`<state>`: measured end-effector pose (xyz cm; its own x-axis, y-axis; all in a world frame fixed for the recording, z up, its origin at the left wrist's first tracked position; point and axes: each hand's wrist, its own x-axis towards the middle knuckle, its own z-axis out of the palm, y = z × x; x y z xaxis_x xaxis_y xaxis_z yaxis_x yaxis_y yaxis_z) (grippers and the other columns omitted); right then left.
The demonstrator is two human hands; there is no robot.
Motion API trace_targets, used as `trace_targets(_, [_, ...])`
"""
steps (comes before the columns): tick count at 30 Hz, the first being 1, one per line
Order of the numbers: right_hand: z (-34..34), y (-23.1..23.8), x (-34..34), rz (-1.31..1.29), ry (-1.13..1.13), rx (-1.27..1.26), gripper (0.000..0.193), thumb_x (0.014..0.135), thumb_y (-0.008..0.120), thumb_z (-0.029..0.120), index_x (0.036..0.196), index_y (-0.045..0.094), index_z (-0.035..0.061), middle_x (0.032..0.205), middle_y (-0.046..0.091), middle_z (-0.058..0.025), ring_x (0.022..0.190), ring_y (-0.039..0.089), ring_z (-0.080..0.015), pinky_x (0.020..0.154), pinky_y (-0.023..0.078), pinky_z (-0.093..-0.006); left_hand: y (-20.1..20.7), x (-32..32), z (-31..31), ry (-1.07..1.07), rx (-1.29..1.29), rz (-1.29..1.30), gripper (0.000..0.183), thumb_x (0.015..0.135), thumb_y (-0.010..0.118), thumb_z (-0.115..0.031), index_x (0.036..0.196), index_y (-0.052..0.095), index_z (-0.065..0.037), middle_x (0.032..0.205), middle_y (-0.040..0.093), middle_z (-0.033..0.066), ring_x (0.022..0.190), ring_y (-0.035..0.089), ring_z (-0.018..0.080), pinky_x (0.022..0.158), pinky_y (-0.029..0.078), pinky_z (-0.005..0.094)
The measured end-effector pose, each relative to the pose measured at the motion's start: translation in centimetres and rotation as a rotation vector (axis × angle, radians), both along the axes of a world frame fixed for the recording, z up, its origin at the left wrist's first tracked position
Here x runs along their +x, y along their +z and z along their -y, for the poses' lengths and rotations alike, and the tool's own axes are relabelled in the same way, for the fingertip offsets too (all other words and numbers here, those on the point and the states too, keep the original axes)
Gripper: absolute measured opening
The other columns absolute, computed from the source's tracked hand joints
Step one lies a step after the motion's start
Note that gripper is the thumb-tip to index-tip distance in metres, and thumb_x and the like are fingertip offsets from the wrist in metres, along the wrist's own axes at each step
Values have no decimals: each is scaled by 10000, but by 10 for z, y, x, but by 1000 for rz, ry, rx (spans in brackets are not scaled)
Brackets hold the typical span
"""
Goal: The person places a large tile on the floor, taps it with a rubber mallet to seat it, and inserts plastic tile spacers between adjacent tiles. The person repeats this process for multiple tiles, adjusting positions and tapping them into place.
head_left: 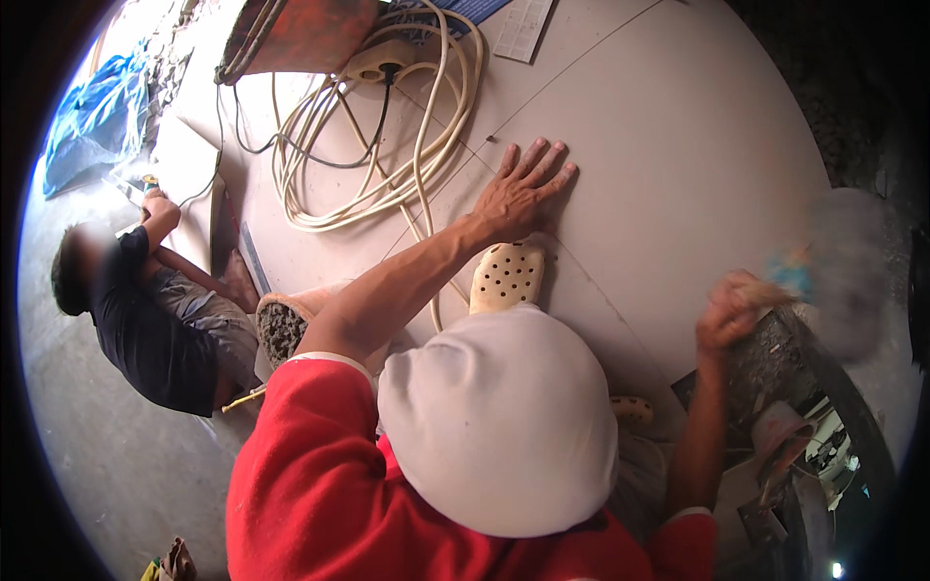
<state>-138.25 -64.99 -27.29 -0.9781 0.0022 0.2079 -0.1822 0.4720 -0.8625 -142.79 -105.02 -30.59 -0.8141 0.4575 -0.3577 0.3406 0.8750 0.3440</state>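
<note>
My left hand [528,194] lies flat on a large pale floor tile [678,165], fingers spread, beside the joint between tiles. In my right hand [731,308], raised at the right, is the handle of what looks like a mallet [848,276]; its bulky grey head is smeared by motion, with a blue patch near the handle. A cream clog [509,274] with holes stands on the tile just below my left hand. Part of a second clog [632,409] shows farther right. My white cap and red sleeves fill the lower middle and hide part of the floor.
A coiled cream cable [373,198] lies on the tiles at upper left, beside an orange bucket [305,37]. A mortar-filled bucket [284,327] stands by my left arm. Far left, a co-worker [160,320] crouches with a tool at a tile. Wet mortar [770,363] lies near my right forearm.
</note>
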Motion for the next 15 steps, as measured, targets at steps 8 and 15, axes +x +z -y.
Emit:
trace_targets(8, [-5, 24, -33, 266, -20, 256, 289, 1123, 555, 241, 1020, 601, -26, 740, 573, -183, 557, 559, -328, 553, 483, -412, 3, 1, -3, -4, 13, -56, 1147, 817, 902, -350, 1732, 224, -217, 1807, 168, 119, 1670, 117, 385, 1347, 171, 621])
trace_targets(15, [12, 6, -37, -53, 180, 365, 357, 1129, 543, 273, 1074, 637, -67, 825, 618, -204, 723, 621, -376, 692, 532, -435, 11, -3, -4, 16, -18, -34, 1125, 829, 893, -344, 1730, 232, -215, 1810, 163, 113, 1666, 126, 387, 1343, 173, 621])
